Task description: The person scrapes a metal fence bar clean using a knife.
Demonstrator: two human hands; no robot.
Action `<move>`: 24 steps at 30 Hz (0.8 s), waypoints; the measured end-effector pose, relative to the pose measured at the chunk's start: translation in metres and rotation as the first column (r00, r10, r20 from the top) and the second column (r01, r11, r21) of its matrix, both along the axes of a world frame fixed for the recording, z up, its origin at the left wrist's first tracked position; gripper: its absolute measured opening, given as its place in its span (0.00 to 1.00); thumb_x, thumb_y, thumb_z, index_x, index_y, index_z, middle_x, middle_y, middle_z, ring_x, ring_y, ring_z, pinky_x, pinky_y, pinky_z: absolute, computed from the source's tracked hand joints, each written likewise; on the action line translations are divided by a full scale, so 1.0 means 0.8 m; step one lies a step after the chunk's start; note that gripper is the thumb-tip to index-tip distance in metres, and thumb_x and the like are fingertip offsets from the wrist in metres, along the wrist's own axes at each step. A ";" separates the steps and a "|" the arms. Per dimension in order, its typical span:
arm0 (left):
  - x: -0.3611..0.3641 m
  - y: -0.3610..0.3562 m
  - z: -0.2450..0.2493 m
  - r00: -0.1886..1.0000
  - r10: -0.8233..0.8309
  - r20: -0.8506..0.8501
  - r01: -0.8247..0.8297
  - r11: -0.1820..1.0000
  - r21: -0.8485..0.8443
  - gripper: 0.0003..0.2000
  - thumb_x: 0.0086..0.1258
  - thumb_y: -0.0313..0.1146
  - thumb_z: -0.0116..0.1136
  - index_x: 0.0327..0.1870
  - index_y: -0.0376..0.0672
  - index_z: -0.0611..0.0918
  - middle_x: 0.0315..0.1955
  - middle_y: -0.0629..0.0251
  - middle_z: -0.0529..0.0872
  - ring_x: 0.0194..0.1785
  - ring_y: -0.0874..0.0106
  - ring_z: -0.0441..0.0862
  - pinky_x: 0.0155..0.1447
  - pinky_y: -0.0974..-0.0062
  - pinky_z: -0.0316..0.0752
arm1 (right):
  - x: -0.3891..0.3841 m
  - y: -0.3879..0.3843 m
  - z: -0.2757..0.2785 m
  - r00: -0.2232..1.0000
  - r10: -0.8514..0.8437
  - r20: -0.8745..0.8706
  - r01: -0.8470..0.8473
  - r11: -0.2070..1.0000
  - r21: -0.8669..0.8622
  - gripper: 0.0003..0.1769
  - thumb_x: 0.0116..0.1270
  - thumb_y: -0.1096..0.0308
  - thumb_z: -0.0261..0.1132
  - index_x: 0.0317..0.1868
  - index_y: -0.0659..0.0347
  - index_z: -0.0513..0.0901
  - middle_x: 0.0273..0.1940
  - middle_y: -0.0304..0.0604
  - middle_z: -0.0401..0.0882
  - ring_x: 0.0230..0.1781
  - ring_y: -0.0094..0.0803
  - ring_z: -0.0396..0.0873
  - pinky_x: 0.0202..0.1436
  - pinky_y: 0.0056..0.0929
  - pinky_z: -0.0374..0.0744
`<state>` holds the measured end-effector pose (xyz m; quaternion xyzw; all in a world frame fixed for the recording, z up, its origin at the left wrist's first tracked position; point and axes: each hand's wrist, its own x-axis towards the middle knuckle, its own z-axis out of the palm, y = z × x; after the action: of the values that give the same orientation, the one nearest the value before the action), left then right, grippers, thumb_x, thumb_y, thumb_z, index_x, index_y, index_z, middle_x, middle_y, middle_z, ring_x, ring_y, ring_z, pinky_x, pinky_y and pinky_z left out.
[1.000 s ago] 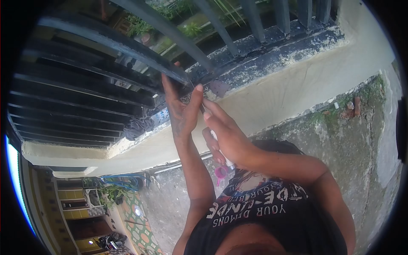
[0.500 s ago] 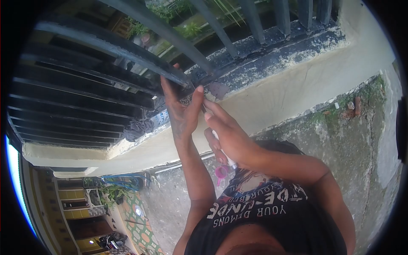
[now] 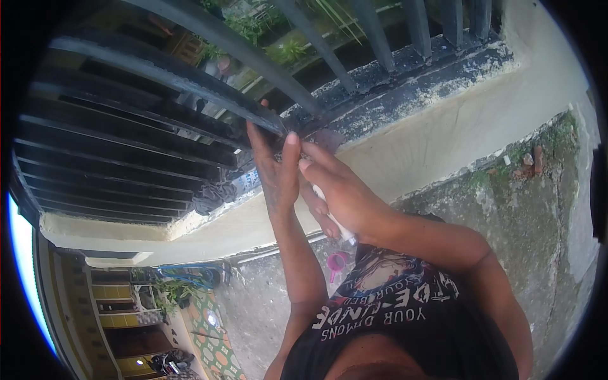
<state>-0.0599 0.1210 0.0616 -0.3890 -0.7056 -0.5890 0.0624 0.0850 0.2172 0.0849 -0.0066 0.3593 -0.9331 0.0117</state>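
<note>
My left hand (image 3: 277, 174) is wrapped round the lower end of a dark metal fence bar (image 3: 209, 95), its fingers on the far side and its thumb on the near side. My right hand (image 3: 342, 199) grips a slim white-handled tool (image 3: 345, 235), the handle running under the palm with its end out by the wrist. Fingers hide the tool's working end, close to the left thumb and the foot of the bar. Both hands are over the ledge (image 3: 411, 92), whose dark paint is flaking to white.
A crumpled dark cloth (image 3: 212, 197) lies on the ledge left of my hands. On the concrete floor (image 3: 253, 297) is a pink dipper (image 3: 337, 263). Broken brick bits (image 3: 537, 161) lie by the wall at right. Plants (image 3: 291, 50) grow beyond the fence; a motorcycle (image 3: 170, 362) stands lower left.
The camera view has shifted slightly. My right hand has come a little nearer the left thumb, and the tool's thin shaft, visible before, is now hidden. Both grips stay as they were.
</note>
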 end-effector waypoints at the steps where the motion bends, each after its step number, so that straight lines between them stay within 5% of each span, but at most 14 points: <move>1: -0.001 -0.001 0.000 0.999 -0.045 0.002 0.045 0.998 0.040 0.41 0.72 0.36 0.68 0.81 0.36 0.58 0.75 0.49 0.67 0.75 0.56 0.68 0.76 0.61 0.64 | -0.003 0.001 -0.003 1.000 0.001 -0.001 -0.001 1.000 0.003 0.25 0.86 0.57 0.44 0.77 0.56 0.62 0.22 0.32 0.65 0.11 0.20 0.61 0.13 0.23 0.65; 6: 0.004 0.000 0.004 0.993 0.068 -0.100 -0.077 0.993 -0.091 0.37 0.76 0.37 0.61 0.82 0.37 0.59 0.76 0.52 0.67 0.76 0.59 0.68 0.76 0.61 0.64 | -0.018 -0.009 -0.030 0.992 -0.093 -0.086 0.105 0.982 0.156 0.29 0.86 0.58 0.44 0.82 0.55 0.56 0.22 0.33 0.66 0.12 0.19 0.62 0.14 0.23 0.67; 8: 0.004 -0.007 0.017 0.982 -0.098 0.163 0.081 0.991 0.108 0.36 0.76 0.38 0.62 0.81 0.37 0.61 0.76 0.54 0.69 0.76 0.62 0.68 0.76 0.62 0.65 | -0.016 -0.015 -0.025 0.970 -0.093 -0.222 0.147 0.959 0.242 0.31 0.87 0.58 0.44 0.85 0.53 0.51 0.21 0.32 0.66 0.14 0.18 0.65 0.17 0.22 0.71; 17: -0.010 -0.009 0.028 0.999 -0.028 0.043 0.023 0.994 0.104 0.31 0.80 0.42 0.58 0.78 0.37 0.67 0.73 0.56 0.75 0.76 0.63 0.70 0.78 0.63 0.62 | -0.021 -0.007 -0.030 0.961 -0.038 -0.272 0.126 0.941 0.314 0.31 0.88 0.57 0.41 0.86 0.50 0.48 0.20 0.31 0.63 0.13 0.17 0.60 0.18 0.20 0.71; 24: -0.004 0.014 0.072 0.992 -0.113 0.055 0.090 0.945 0.316 0.28 0.81 0.41 0.56 0.76 0.35 0.68 0.71 0.52 0.75 0.74 0.62 0.73 0.76 0.63 0.68 | -0.028 -0.006 0.010 0.945 -0.073 -0.319 0.181 0.928 0.326 0.30 0.87 0.59 0.42 0.85 0.53 0.52 0.21 0.31 0.64 0.14 0.16 0.61 0.18 0.21 0.69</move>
<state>-0.0630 0.1319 0.1193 -0.3884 -0.5844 -0.7093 0.0674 0.0627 0.2122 0.0926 -0.1231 0.5170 -0.8408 -0.1034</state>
